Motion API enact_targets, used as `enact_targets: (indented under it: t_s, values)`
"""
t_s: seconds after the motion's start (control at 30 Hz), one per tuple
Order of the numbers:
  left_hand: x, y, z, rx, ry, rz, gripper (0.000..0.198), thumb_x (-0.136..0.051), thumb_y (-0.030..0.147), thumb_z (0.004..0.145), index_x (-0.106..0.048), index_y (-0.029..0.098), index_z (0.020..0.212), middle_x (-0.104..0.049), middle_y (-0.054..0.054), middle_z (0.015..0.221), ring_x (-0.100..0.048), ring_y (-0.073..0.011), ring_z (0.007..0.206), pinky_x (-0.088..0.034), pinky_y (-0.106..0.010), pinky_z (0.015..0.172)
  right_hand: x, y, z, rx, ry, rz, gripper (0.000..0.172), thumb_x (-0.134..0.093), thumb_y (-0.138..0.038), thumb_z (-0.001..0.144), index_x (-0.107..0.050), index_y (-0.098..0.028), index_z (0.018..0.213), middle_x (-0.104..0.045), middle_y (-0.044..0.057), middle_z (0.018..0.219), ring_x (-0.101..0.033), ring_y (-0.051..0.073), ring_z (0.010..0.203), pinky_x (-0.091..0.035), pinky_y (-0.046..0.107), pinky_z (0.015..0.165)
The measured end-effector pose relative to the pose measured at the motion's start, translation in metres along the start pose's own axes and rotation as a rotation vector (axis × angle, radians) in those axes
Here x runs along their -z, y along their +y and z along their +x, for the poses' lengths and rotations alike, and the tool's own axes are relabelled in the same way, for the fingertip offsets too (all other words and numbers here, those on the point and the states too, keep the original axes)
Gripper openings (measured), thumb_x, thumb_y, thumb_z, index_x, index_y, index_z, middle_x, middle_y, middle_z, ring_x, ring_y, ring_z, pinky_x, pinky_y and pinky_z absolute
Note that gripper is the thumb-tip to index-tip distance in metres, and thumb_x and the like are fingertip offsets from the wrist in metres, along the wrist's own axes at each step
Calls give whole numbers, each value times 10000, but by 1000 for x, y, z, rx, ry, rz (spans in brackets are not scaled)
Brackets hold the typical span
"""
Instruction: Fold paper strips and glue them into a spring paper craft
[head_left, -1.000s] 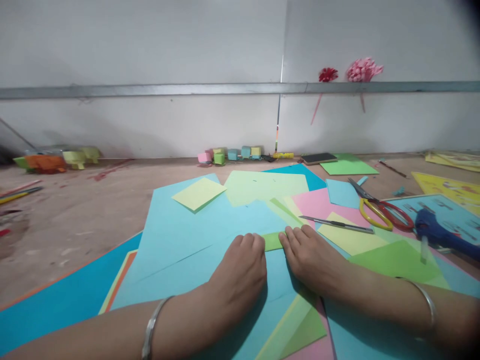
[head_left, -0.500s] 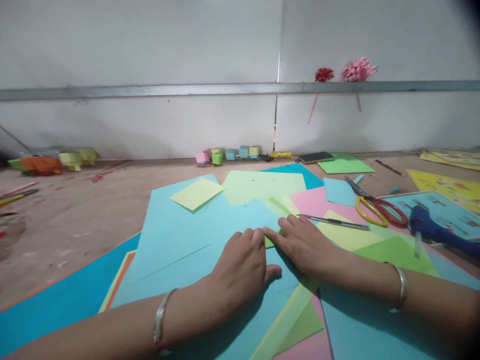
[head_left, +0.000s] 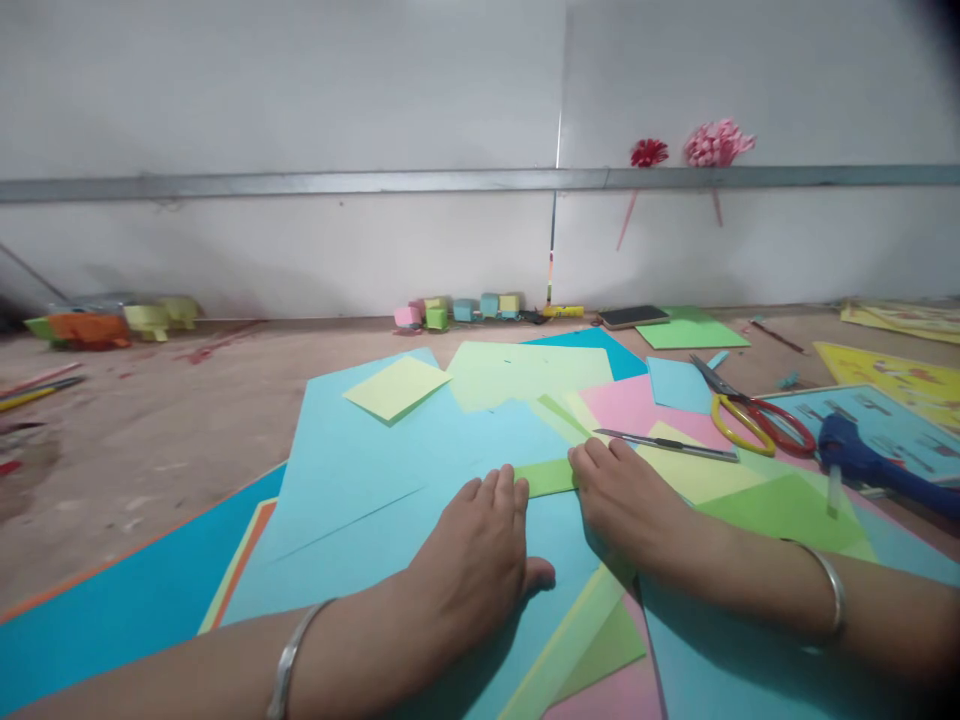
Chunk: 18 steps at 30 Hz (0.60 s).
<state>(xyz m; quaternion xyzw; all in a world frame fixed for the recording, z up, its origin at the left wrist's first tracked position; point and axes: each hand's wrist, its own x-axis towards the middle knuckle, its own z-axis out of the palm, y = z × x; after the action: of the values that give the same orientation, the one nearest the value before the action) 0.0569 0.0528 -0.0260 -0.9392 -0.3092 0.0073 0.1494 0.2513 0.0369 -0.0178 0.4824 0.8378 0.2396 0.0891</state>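
A narrow green paper strip (head_left: 550, 478) lies across a large light blue sheet (head_left: 367, 440), spanning the gap between my two hands. My left hand (head_left: 480, 535) rests at the strip's left end, fingers laid forward on the paper and thumb stretched out to the side. At the right end, my right hand (head_left: 626, 490) has its fingers curled down onto the strip; its thumb is hidden. Just beyond the right hand lies a slim craft knife (head_left: 667, 443). A pale yellow square of paper (head_left: 397, 388) sits on the blue sheet further back.
Red-and-yellow scissors (head_left: 750, 408) and a blue glue gun (head_left: 862, 450) lie to the right among coloured papers. Small paper cubes (head_left: 436, 316), a yellow tube (head_left: 562, 311) and a phone (head_left: 634, 316) stand along the wall. Pencils (head_left: 41, 388) lie at far left.
My hands have moved apart: the right hand slid rightward and the left slightly left. More of the green strip shows between them.
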Motion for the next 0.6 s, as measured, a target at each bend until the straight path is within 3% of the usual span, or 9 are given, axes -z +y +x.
enact_targets:
  t_s: [0.1,0.23,0.43,0.6]
  values:
    - [-5,-1,-6,-8,-43,-23,750,-559,594,867,-521,12,1338,-510,-293,1376,-491,-382,1283,-394,-523,1034,-2,-3,-2,3,1,-20,169,-569,-33,758,-691,-150,756,-601,112,828,-473,246,764,-313,361,633]
    - [6,-7,-4,46,-66,-27,780,-598,641,811,-540,79,1350,-544,-283,1348,-505,-422,1263,-340,-609,1048,0,-7,-6,3,12,-101,190,-554,-8,721,-683,-148,718,-596,118,805,-471,255,751,-322,375,637]
    - [22,-10,4,-6,-136,-15,821,-543,704,800,-566,69,1321,-627,-307,1219,-529,-433,1233,-389,-606,997,-2,-7,-9,-32,49,-75,194,-560,25,703,-654,-142,678,-594,115,745,-493,245,705,-296,361,589]
    - [19,-6,6,63,10,0,745,-525,662,841,-610,28,1224,-643,-298,1182,-536,-442,1208,-367,-618,1009,1,6,-8,-47,88,-47,205,-535,32,733,-628,-149,756,-613,89,711,-534,230,669,-291,350,592]
